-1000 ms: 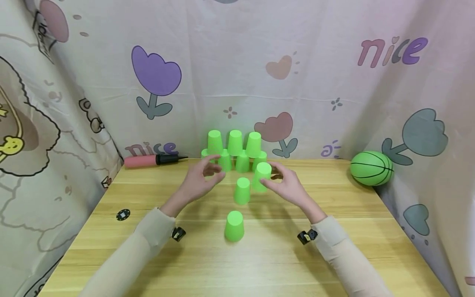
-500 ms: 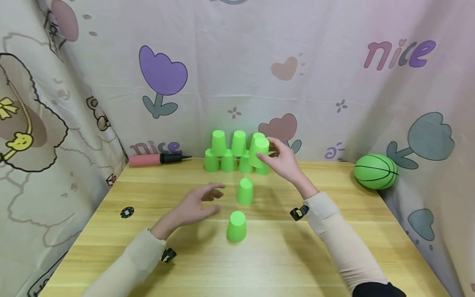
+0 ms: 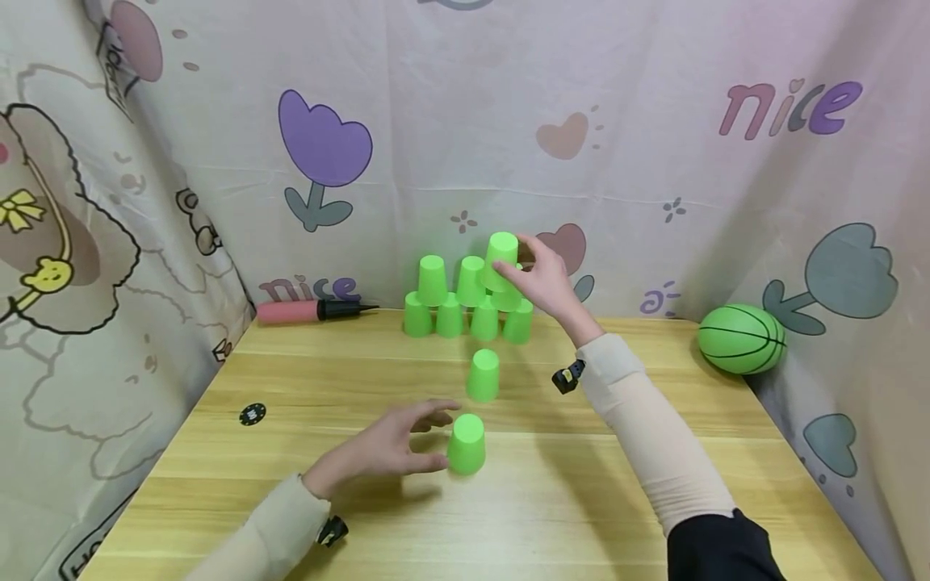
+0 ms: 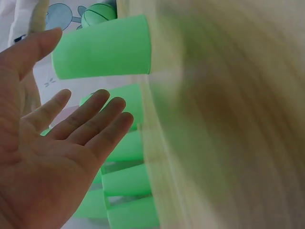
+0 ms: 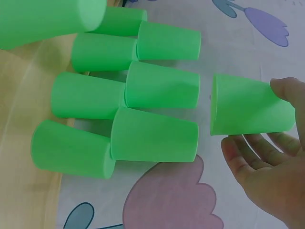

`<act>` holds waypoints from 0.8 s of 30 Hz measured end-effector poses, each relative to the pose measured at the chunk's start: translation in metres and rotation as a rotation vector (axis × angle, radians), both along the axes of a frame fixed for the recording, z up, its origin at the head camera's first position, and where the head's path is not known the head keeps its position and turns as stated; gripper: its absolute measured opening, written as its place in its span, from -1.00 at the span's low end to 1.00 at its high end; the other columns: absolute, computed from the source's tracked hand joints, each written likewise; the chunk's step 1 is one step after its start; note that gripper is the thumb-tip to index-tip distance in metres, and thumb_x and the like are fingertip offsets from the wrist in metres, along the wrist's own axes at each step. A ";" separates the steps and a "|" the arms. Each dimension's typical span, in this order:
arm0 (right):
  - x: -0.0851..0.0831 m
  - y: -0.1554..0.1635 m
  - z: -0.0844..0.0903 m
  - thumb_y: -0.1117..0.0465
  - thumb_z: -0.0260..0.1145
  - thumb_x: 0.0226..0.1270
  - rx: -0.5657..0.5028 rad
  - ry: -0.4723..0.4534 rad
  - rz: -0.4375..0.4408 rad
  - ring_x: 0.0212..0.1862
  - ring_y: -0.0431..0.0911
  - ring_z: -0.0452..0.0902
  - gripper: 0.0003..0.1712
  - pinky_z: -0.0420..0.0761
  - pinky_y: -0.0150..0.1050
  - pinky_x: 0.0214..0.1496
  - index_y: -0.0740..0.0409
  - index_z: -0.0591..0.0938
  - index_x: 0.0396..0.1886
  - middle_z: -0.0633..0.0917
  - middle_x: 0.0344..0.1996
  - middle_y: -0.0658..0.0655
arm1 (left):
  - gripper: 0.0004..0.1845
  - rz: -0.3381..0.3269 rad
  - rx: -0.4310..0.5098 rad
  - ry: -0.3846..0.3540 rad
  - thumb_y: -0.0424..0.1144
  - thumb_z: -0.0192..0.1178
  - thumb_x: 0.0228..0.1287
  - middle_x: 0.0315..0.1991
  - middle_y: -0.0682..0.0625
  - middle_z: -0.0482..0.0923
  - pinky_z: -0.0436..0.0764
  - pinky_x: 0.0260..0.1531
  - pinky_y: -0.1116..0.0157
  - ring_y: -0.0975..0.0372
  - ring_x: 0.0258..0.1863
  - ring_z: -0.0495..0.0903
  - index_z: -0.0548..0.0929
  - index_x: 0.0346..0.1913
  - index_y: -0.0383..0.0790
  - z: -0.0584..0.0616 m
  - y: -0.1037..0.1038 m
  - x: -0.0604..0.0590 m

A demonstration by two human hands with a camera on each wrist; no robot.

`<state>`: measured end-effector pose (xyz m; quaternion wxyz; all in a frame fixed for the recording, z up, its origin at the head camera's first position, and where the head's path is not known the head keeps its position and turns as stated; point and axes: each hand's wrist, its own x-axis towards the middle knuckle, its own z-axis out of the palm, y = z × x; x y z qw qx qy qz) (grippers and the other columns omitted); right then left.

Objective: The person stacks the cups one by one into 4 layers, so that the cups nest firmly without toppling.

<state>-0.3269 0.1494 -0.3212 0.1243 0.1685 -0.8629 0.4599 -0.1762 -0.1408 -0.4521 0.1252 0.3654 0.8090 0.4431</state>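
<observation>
the right hand [image 3: 543,278] pinches a light, stiff, likely slippery cup [image 3: 499,260] by its sides, while the open left hand [image 3: 385,448] touches another cup [image 3: 466,443].

"Was there anything to read in the head view?"

"Only the backdrop curtain [image 3: 465,145] carried words. The word 'nice' [image 3: 790,106] stood in pink, grey and purple letters at its upper right."

"Anywhere else?"

"The same 'nice' [image 3: 308,287] sat low on the curtain, just above the pink air pump [image 3: 312,310]. The black disc [image 3: 251,414] on the table [image 3: 581,500] bore marks too small to read. The cups showed no lettering."
</observation>
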 end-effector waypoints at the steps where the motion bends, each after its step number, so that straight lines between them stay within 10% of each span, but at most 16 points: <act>1: -0.002 -0.001 0.001 -0.04 0.46 0.44 0.001 -0.004 -0.003 0.26 0.08 0.63 -0.25 0.67 -0.02 0.33 0.11 0.46 0.51 0.70 0.21 0.22 | -0.15 -0.004 0.005 0.003 -0.09 0.51 0.28 0.36 -0.13 0.60 0.58 0.40 -0.06 -0.06 0.33 0.62 0.35 0.58 -0.05 -0.001 0.001 0.000; 24: -0.039 -0.009 0.007 -0.05 0.37 0.52 -0.022 -0.051 -0.045 0.27 0.11 0.62 -0.29 0.65 0.01 0.33 0.08 0.43 0.53 0.67 0.27 0.26 | -0.21 0.015 0.047 0.052 -0.02 0.48 0.32 0.37 -0.09 0.61 0.63 0.36 -0.02 -0.02 0.27 0.67 0.41 0.52 -0.14 -0.008 0.006 0.010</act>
